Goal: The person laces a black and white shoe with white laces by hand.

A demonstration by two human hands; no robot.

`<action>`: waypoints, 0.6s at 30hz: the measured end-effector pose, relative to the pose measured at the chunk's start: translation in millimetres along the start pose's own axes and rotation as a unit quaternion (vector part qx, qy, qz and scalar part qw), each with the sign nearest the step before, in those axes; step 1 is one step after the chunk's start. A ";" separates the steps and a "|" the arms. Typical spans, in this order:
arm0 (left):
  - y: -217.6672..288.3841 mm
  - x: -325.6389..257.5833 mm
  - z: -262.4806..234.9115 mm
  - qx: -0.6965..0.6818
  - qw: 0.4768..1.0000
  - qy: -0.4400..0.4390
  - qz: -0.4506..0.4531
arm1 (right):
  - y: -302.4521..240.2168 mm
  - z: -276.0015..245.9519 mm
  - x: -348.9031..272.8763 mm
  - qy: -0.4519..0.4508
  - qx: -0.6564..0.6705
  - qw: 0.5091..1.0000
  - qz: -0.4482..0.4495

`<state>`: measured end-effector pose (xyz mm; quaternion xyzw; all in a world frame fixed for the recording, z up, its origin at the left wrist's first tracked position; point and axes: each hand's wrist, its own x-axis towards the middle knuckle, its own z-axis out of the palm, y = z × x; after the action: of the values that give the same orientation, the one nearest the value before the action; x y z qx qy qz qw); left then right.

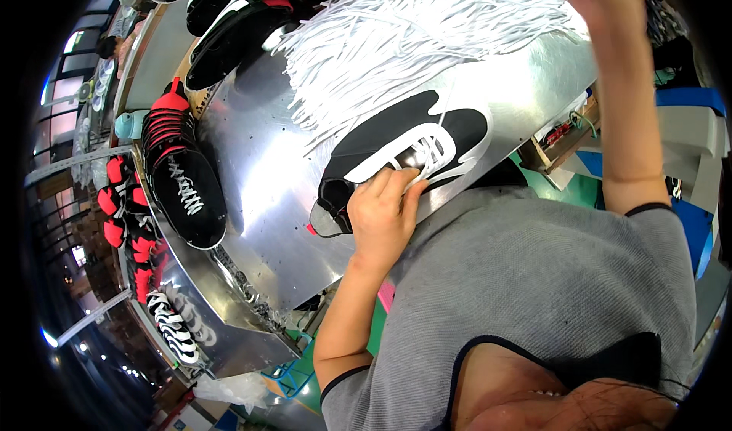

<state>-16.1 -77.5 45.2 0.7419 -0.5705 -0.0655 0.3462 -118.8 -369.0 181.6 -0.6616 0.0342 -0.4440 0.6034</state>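
A black and white shoe upper (379, 139) lies on the metal table, its white eyelet strip partly crossed with white lace (435, 150). My left hand (386, 211) is closed at the lower edge of the eyelet strip, thumb and fingers pinching the upper there. Beyond the upper spreads a big heap of loose white laces (412, 31). My right hand (598, 0) is raised at the top right, past the heap's right end. Its fingers are cut off by the picture's edge, so what they hold is hidden. A strand of lace rises from the upper toward the heap.
A black shoe with red laces (183, 168) stands at the table's left edge. More black, white and red shoes (240, 31) lie at the far left. Several red and black pieces (130, 217) sit on a lower shelf, near a striped black and white shoe (173, 328).
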 end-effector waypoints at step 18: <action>-6.1 11.6 18.9 -0.058 0.950 0.158 -0.265 | 94.0 81.5 -128.3 -0.220 -0.107 0.913 0.327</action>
<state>-16.6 -95.4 30.9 0.8459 -0.2868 -0.0696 0.4443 -98.9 -257.2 43.6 -0.7549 0.1623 -0.0591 0.6326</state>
